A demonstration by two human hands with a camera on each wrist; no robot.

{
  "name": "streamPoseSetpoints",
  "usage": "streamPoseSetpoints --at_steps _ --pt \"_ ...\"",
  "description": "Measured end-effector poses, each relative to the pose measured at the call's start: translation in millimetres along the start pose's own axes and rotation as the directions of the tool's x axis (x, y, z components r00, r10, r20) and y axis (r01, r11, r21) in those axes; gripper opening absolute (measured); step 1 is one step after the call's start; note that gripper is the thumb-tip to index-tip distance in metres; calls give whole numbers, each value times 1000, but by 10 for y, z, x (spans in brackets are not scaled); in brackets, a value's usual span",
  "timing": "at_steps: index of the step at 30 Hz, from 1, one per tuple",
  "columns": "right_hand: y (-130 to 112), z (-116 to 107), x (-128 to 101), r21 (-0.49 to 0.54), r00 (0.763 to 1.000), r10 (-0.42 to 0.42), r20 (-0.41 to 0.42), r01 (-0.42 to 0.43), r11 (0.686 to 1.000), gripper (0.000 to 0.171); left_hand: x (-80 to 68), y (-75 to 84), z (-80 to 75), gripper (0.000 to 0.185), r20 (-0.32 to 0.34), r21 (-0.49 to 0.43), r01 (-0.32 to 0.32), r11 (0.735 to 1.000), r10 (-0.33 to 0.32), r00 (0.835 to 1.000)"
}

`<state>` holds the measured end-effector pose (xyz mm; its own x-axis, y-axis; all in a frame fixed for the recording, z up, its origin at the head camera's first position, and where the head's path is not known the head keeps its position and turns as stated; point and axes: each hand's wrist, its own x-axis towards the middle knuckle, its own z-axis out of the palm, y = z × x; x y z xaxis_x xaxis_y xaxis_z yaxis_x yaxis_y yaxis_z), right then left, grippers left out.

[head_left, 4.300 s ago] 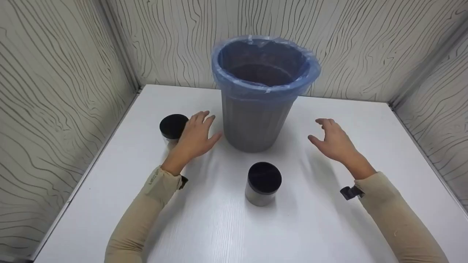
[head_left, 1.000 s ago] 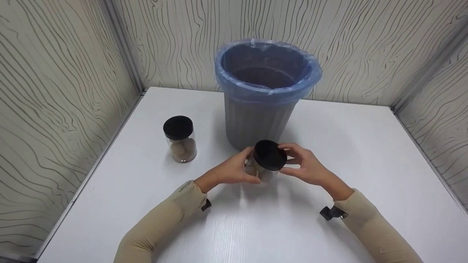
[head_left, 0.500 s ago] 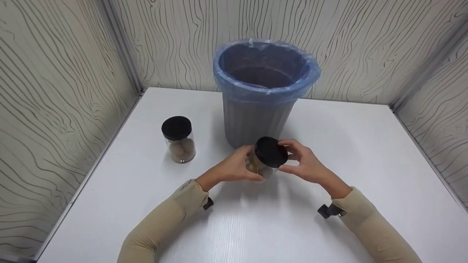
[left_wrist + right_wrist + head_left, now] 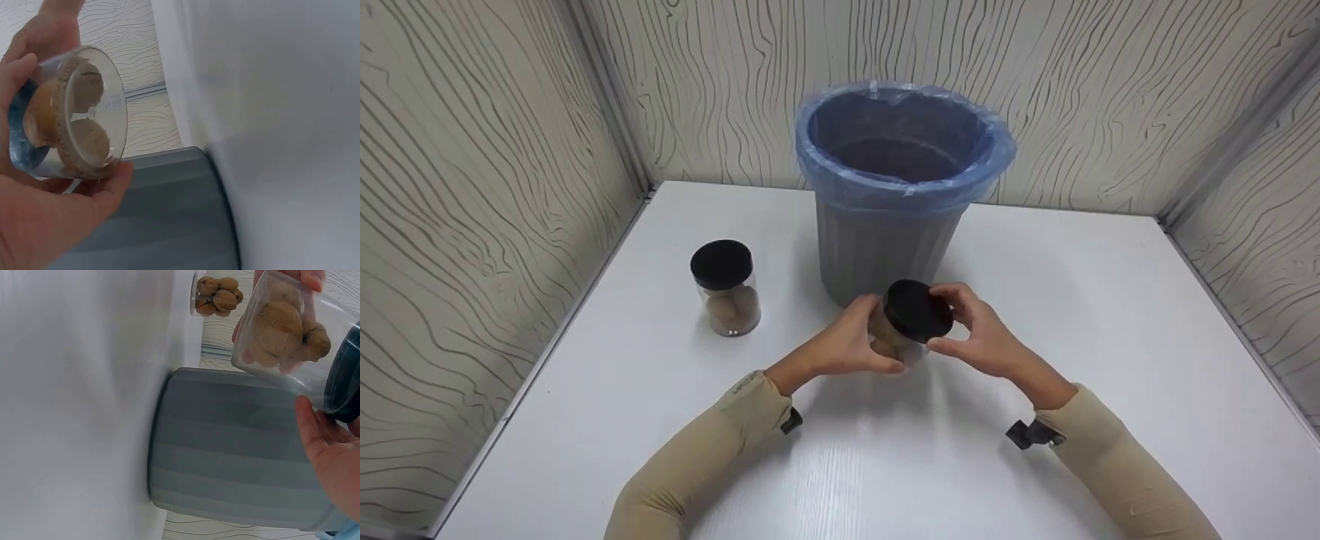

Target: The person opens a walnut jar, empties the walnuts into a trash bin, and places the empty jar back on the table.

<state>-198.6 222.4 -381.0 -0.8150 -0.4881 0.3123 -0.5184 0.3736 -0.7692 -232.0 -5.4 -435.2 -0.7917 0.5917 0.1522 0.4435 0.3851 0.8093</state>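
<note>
Just in front of the grey bin [image 4: 885,247], lifted off the white table [image 4: 1110,337] and tilted, is a clear jar of walnuts [image 4: 894,341]. The left hand [image 4: 840,346] curls round its glass body, and the right hand [image 4: 979,334] grips its black lid [image 4: 916,310] — thumb below, fingers over the rim. A second walnut jar [image 4: 726,289] stands upright to the bin's left, well apart from both hands.
</note>
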Motion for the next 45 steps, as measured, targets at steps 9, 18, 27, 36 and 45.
streamPoseSetpoints --at_steps 9,18,27,36,45 --pt "345 45 28 -52 999 8 -34 -9 999 69 10 12 20 88 -29 39 56 998 -55 998" --pt "355 44 61 -127 999 -33 -36 28 992 70 29 -16 52 87 -63 47 32 998 -29 998" --pt "352 51 97 -181 999 -19 -36 12 983 68 41 -18 75 86 -65 54 21 998 -17 998" --pt "382 43 100 -188 999 -39 -13 36 981 75 58 -18 94 87 -37 21 -36 999 37 999" --pt "388 33 86 -227 999 -39 6 39 973 83 61 36 81 91 -36 123 6 992 -2 999"
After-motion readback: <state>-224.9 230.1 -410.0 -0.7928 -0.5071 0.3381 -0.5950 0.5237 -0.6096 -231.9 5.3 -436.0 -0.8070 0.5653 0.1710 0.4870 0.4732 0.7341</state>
